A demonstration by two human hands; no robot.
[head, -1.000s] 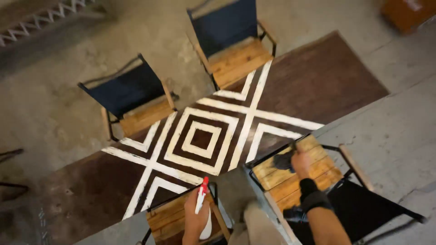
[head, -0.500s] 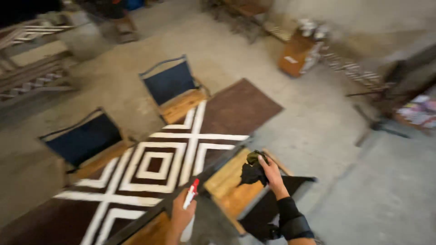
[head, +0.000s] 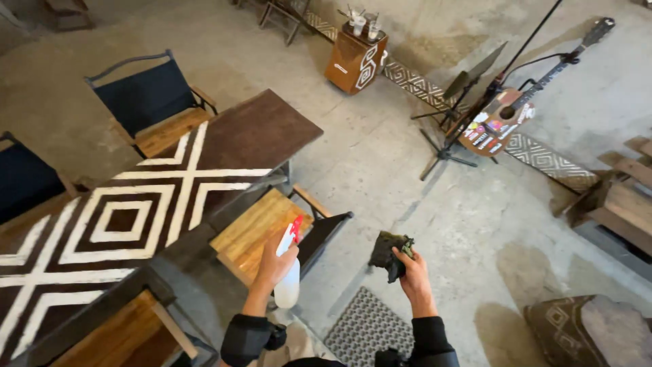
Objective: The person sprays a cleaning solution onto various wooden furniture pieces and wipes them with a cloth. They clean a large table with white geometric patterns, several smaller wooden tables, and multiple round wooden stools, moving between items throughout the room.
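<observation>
The left hand (head: 274,264) is closed around the neck of a spray bottle (head: 288,282), fingers wrapped below the red trigger head (head: 295,228). The bottle hangs roughly upright in front of the body, over the near edge of a wooden chair seat (head: 255,228). Its long axis runs near vertical, tilted slightly, with the pale body down, the red head up and the nozzle pointing up and to the right in the frame. It is likely rigid plastic, light to moderate in weight depending on fill, which cannot be read here; the neck under the trigger is the sound place to hold it. The right hand (head: 411,272) is bunched around a dark cloth (head: 388,254), held in the air above the concrete floor (head: 380,163), just beyond a grey mat (head: 370,328). The cloth looks soft and limp, crumpled with no clear axis; any fold gives a grip. Left of the hands stands a long brown table (head: 251,136) with white diamond pattern. Beyond it are two dark-backed chairs (head: 153,98). Farther off stand a guitar (head: 506,112), a music stand (head: 468,85) and a small wooden box (head: 354,58).
</observation>
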